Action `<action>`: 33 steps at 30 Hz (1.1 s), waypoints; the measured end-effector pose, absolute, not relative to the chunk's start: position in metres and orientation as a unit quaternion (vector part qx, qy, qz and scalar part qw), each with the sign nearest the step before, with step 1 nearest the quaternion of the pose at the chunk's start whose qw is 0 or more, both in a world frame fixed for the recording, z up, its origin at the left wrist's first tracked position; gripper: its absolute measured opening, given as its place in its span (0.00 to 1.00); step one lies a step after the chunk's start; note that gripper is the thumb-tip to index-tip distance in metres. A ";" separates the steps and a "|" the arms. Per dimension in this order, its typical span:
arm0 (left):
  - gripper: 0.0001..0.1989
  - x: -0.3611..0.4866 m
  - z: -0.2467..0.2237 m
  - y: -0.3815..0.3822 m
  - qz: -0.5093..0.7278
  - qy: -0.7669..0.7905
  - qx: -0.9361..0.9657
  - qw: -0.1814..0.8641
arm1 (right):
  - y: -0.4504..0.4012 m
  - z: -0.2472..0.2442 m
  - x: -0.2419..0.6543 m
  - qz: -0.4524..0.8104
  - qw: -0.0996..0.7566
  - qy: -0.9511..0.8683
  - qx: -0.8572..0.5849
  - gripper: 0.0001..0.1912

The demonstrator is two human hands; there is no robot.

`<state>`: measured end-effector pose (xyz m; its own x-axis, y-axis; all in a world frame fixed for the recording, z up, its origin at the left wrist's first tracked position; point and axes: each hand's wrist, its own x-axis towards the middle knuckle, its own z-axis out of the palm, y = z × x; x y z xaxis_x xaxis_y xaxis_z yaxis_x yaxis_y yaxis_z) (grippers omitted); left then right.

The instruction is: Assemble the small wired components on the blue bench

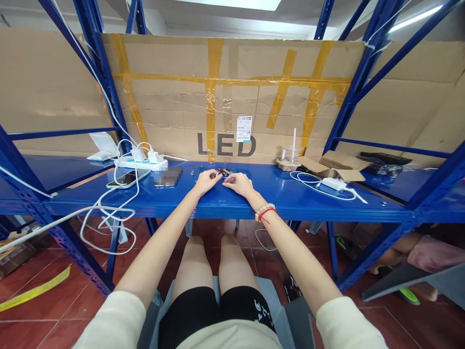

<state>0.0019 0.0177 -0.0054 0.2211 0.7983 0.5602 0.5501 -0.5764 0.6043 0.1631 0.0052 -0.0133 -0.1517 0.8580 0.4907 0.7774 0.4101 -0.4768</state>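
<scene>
My left hand (207,182) rests over the blue shelf, its fingers pinched at a small red-and-white piece too tiny to name. Close beside it on the right, my right hand (239,184) is curled with thumb and fingertips together; whatever they hold, if anything, is too small to make out. Just beyond the fingertips lies a little cluster of dark and reddish small parts (227,171), partly hidden by the hands. A tiny metallic piece (192,172) sits on the shelf left of my left hand.
Left on the blue shelf (276,194) are a power strip (160,166) with chargers, a phone (129,179) and looping white cables (109,208). To the right stand a plastic cup (289,154), an open carton (332,165) and a white adapter (333,183). Cardboard (174,111) walls the back.
</scene>
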 end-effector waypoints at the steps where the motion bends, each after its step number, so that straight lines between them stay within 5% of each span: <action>1: 0.13 0.002 -0.006 0.019 0.441 0.429 0.778 0.125 | 0.005 -0.013 0.163 0.059 0.365 -0.756 -0.540 0.08; 6: 0.11 -0.001 -0.010 0.027 0.436 0.399 0.803 0.083 | 0.005 -0.012 0.165 0.066 0.382 -0.745 -0.543 0.05; 13: 0.10 -0.002 -0.010 0.031 0.408 0.386 0.825 0.063 | 0.014 -0.011 0.159 0.240 0.551 -0.703 -0.382 0.09; 18: 0.11 -0.003 -0.008 0.029 0.422 0.394 0.813 0.080 | 0.018 -0.015 0.159 0.309 0.550 -0.697 -0.342 0.13; 27: 0.09 -0.003 -0.012 0.030 0.404 0.359 0.838 0.067 | 0.019 -0.017 0.159 0.278 0.537 -0.706 -0.369 0.10; 33: 0.10 -0.002 -0.011 0.031 0.424 0.394 0.813 0.053 | 0.010 -0.011 0.163 0.134 0.539 -0.673 -0.488 0.08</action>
